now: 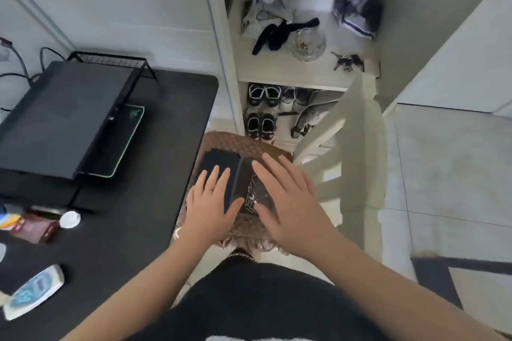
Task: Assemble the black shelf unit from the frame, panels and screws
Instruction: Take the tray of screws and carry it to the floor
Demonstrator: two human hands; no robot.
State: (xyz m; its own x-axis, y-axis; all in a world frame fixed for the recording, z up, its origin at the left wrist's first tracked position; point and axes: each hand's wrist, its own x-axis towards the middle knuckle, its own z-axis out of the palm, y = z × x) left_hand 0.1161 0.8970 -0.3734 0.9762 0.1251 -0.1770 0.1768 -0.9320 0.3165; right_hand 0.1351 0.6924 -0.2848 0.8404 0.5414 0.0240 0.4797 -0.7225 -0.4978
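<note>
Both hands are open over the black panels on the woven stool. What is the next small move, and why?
Probably the right hand should gather the loose screws off the right panel first. They lie scattered on it, and neither this hand nor the left hand grips anything; lifting that panel now would likely spill them.

Panels (221, 159) and screws (252, 198) on woven stool (235, 140).
Two flat black panels lie side by side; silver screws scatter over the right one.
</note>
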